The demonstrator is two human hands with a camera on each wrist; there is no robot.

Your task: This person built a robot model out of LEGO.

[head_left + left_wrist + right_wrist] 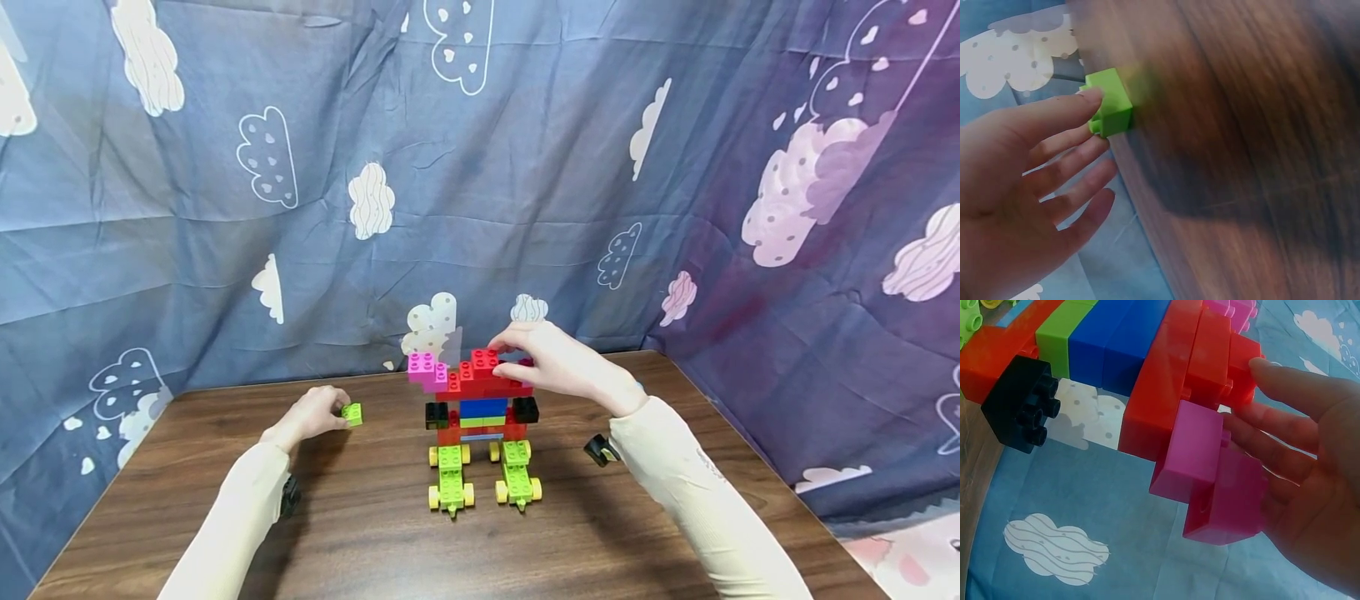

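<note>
A brick figure [480, 412] stands mid-table on two green wheeled feet, with red, blue and green layers, black side bricks and a pink brick [422, 367] at its upper left. My right hand [506, 354] reaches over its upper right. The thumb lies by the top red brick [1210, 356] and the fingers are behind a pink brick [1210, 469] stuck to the end of the red row; my right hand [1241, 419] grips that brick. My left hand [337, 410] is left of the figure and pinches a small green brick [352, 413] just above the table. The index fingertip lies on the green brick [1109, 103]; the thumb is hidden.
The brown wooden table [375, 533] is walled at the back and on both sides by blue cloud-print cloth [525, 167]. A small black object [600, 450] shows by my right forearm. The table's front edge lies below the frame.
</note>
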